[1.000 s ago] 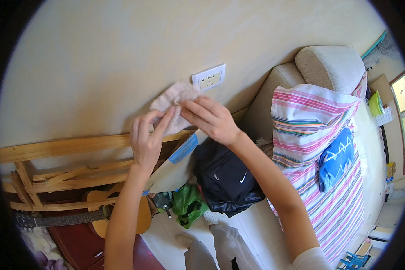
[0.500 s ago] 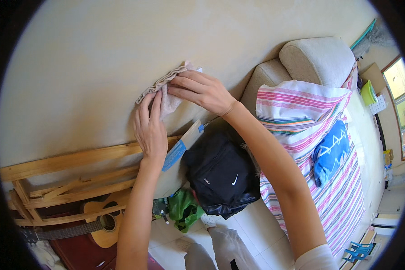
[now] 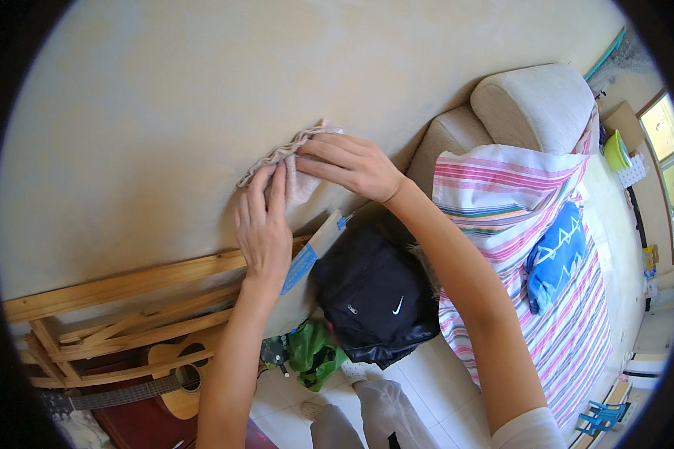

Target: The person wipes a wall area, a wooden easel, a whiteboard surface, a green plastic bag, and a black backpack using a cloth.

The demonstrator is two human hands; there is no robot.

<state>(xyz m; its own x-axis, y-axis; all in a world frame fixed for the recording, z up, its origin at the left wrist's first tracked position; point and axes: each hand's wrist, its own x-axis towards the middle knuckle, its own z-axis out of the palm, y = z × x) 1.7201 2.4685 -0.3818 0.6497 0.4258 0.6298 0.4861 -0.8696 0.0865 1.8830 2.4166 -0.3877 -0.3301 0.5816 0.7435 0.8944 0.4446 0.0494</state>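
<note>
Beige-pink cloth (image 3: 301, 185) is bunched against the plain, pale wall (image 3: 165, 112) near the centre of the frame, its ruffled upper edge slanting up to the right. Both hands hold it, close together yet apart from each other. The left hand (image 3: 266, 232) comes from below, its fingertips clamped on the lower left part; the right hand (image 3: 356, 166) reaches in from the right, fingers bent and gripping the upper right part beside a raised fold. Both thumbs are hard to make out.

Below the left hand, a wooden slatted frame (image 3: 127, 288) runs across the lower left, with an acoustic guitar (image 3: 174, 404) behind its slats. A black backpack (image 3: 374, 292) sits under the right forearm, just beside a green plastic bag (image 3: 314, 355) at lower centre. Right of centre stands a beige upholstered sofa (image 3: 532, 108), partly covered by a striped sheet (image 3: 502, 198), on which lies a crumpled blue cloth (image 3: 562, 251). A small blue chair (image 3: 603, 417) shows at lower right.
</note>
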